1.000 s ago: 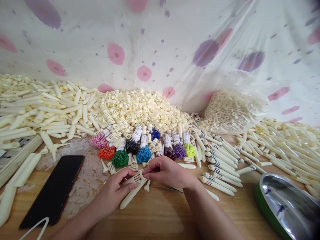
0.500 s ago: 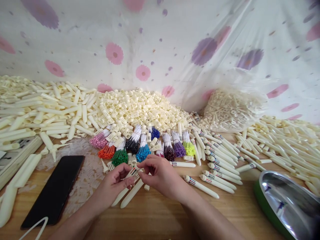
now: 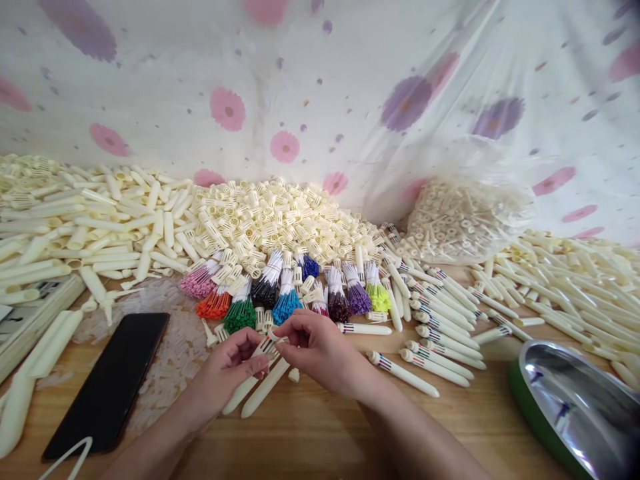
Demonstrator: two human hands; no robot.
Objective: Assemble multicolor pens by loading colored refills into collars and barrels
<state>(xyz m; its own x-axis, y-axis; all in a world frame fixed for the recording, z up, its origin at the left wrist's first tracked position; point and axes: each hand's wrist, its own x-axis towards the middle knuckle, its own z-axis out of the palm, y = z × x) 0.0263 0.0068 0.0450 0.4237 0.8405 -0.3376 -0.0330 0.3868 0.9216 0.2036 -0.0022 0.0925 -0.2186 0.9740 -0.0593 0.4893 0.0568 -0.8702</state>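
Observation:
My left hand (image 3: 227,373) pinches a cream pen part (image 3: 264,347) with small coloured sliders at its tip, just above the wooden table (image 3: 310,433). My right hand (image 3: 320,350) meets it from the right, thumb and fingers closed on the same part's end. Two cream pen barrels (image 3: 257,390) lie slanted on the table under the hands. Just behind stand bundles of coloured refills (image 3: 287,303) in pink, orange, green, black, blue, purple and lime.
A black phone (image 3: 107,383) with a white cable lies at the left. Finished pens (image 3: 440,340) lie in rows to the right. A metal bowl with a green rim (image 3: 575,410) sits at the lower right. Heaps of cream barrels (image 3: 100,220), caps (image 3: 280,220) and a clear bag of parts (image 3: 463,223) line the back.
A pen that lay half under my right wrist now shows fully on the table to the right. Both hands have lifted slightly and stay pinched together on the small part.

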